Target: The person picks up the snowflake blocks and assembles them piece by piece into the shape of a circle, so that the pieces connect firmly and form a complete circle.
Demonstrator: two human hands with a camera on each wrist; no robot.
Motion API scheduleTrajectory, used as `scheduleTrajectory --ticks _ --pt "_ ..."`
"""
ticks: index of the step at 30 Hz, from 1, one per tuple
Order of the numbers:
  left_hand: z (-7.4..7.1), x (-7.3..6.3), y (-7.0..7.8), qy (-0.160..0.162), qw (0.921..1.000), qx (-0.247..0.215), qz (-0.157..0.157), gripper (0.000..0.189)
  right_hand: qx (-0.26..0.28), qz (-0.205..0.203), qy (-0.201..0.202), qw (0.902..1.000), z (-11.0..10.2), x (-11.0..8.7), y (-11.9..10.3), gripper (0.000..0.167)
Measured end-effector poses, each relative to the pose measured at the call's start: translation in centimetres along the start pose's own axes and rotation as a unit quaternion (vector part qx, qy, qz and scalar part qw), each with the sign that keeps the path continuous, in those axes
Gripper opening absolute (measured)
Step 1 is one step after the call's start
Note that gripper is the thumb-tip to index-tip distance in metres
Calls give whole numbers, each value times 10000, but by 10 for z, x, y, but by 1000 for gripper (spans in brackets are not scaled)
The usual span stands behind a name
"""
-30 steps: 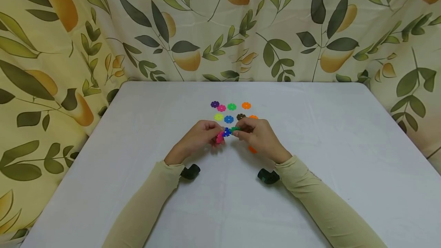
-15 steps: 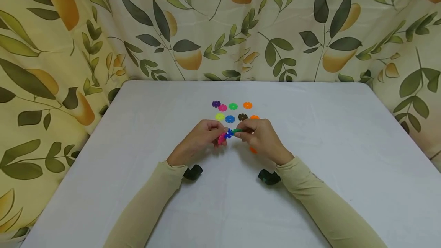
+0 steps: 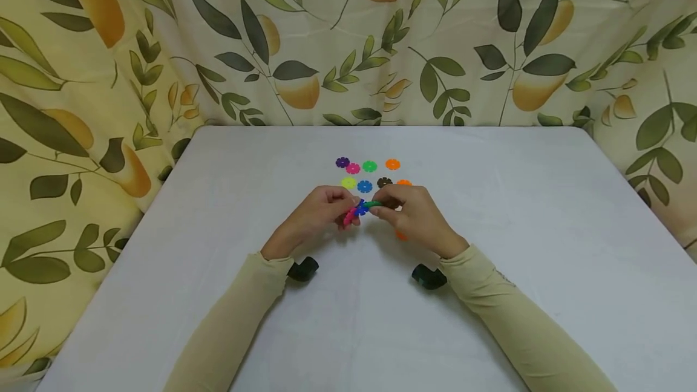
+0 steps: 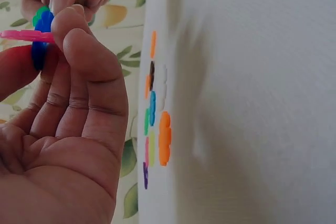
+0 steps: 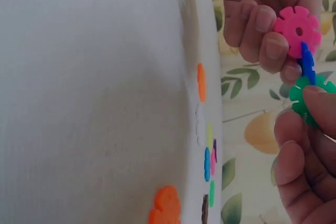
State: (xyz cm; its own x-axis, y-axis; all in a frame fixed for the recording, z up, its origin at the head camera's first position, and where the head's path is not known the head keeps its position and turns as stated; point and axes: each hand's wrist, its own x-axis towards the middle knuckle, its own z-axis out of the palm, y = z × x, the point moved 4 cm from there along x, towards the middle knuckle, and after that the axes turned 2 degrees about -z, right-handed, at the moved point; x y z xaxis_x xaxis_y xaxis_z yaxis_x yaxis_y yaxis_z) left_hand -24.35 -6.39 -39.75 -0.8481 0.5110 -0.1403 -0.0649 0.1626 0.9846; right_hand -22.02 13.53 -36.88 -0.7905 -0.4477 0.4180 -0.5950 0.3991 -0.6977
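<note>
Notched, flower-shaped plastic discs are joined between the two hands above the table. The left hand (image 3: 321, 207) pinches the pink disc (image 5: 310, 34) and blue disc (image 4: 38, 59) at the near end of the chain. Opposite it, the right hand (image 3: 411, 213) pinches the green disc (image 5: 299, 98) between thumb and fingers. In the right wrist view, the blue disc stands edge-on between the pink and green ones, meeting both. Fingers cover part of the green disc. Just below the right hand, an orange disc (image 3: 401, 235) lies partly hidden.
On the white table (image 3: 523, 228), beyond the hands, lie a purple disc (image 3: 342, 163), yellow disc (image 3: 349, 182), brown disc (image 3: 384, 182) and several others. A white disc (image 5: 199, 124) shows in the right wrist view. Dark devices (image 3: 303, 269) sit under the wrists. A patterned curtain (image 3: 348, 41) hangs behind.
The hands stay nearly in place, both still holding the joined discs. The green disc tilts flatter against the blue one than a second ago. The view shifts slightly.
</note>
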Motion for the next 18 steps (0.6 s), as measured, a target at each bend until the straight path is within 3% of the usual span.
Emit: scheduleTrajectory --ticks 8,18 --pt "-5 0 -4 134 9999 -26 -83 21 -57 401 -147 9991 -7 -2 8 5" --pt "-3 1 -4 208 9996 -152 -120 26 -550 1043 -936 9886 -16 -10 28 5"
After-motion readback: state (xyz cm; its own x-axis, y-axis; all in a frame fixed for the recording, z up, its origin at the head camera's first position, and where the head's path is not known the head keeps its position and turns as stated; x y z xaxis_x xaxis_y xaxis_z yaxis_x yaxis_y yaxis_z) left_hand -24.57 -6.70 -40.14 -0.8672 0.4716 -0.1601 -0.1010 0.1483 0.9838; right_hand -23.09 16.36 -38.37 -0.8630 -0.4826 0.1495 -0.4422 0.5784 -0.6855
